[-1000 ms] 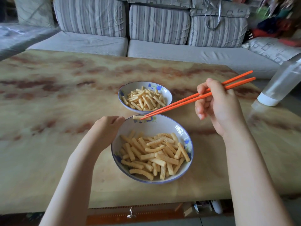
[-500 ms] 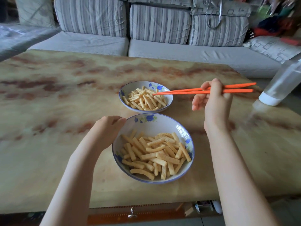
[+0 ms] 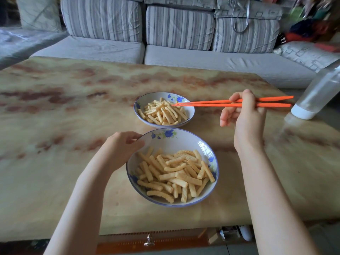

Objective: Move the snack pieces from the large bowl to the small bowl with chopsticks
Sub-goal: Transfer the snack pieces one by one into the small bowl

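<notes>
The large bowl (image 3: 173, 142), white with blue flowers, sits near the table's front edge and holds several ridged yellow snack sticks (image 3: 174, 173). My left hand (image 3: 122, 147) grips its far-left rim. Just behind stands the small bowl (image 3: 147, 99), filled with the same sticks (image 3: 162, 113). My right hand (image 3: 242, 115) holds orange chopsticks (image 3: 211, 103) level, right of the small bowl. Their tips lie close together over the small bowl's right side, among the top sticks; nothing is clearly pinched between them.
A clear plastic bottle (image 3: 320, 92) with a white base stands at the table's right edge, close to the chopsticks' back ends. A striped grey sofa (image 3: 180, 28) runs behind the marbled table (image 3: 64, 111). A drawer knob (image 3: 148, 241) shows below the front edge.
The chopsticks swung from over the large bowl's far rim, carrying a stick, up to the small bowl and levelled out. The carried stick is no longer between the tips. My left hand stayed.
</notes>
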